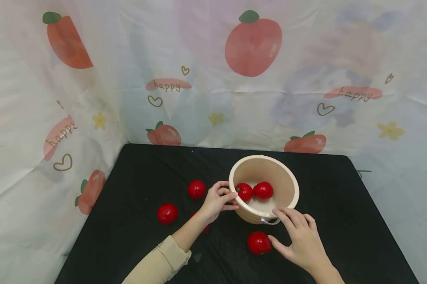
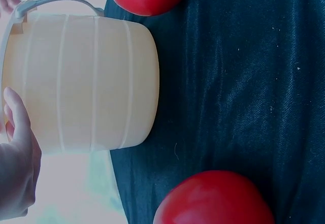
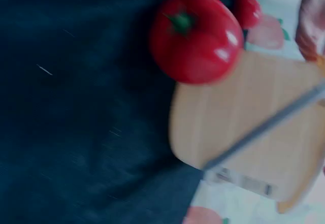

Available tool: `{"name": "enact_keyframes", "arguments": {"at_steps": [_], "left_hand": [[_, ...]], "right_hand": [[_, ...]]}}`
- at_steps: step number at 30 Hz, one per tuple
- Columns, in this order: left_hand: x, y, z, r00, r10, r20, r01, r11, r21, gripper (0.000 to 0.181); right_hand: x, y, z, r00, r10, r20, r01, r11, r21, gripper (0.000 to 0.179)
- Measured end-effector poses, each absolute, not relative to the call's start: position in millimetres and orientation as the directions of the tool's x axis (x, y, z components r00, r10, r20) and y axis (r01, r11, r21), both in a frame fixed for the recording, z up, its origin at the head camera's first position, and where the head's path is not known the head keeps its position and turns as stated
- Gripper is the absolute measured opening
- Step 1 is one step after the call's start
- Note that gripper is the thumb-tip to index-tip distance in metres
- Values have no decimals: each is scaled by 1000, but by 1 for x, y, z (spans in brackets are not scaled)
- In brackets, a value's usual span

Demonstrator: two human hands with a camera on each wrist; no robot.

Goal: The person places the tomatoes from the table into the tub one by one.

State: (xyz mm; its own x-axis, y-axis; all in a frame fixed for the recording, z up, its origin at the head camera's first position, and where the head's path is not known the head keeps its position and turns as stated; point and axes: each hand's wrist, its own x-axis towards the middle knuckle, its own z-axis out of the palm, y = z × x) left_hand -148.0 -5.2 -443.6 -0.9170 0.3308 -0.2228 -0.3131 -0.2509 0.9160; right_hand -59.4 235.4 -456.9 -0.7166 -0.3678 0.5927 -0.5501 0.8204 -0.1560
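Note:
A cream bucket [image 1: 243,213] stands on the black cloth, tilted so its mouth faces me. Two red tomatoes [image 1: 263,191] lie inside it. At the bucket's left rim, my left hand [image 1: 216,202] grips the edge between thumb and fingers; the left wrist view shows this hand [image 2: 20,158] against the bucket wall. My right hand [image 1: 300,236] has its fingers spread near the front rim, its thumb beside a tomato [image 1: 259,243] in front of the bucket. Whether the thumb touches that tomato, I cannot tell. The right wrist view shows this tomato [image 3: 195,38] close up.
Left of the bucket lie two tomatoes, one nearer the back [image 1: 197,189] and another further left [image 1: 167,214]. One more tomato [image 1: 205,228] is partly hidden by my left forearm. The bucket's grey handle [image 3: 264,127] hangs at its front. Printed cloth [image 1: 199,110] surrounds the table.

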Motion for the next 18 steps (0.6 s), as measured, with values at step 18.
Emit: {"name": "enact_keyframes", "arguments": {"at_steps": [18], "left_hand": [[-155, -3, -462, -916, 334, -223, -319, -269, 909, 41]], "right_hand": [[-31, 230, -520, -800, -405, 442, -512, 846, -152, 61]]}}
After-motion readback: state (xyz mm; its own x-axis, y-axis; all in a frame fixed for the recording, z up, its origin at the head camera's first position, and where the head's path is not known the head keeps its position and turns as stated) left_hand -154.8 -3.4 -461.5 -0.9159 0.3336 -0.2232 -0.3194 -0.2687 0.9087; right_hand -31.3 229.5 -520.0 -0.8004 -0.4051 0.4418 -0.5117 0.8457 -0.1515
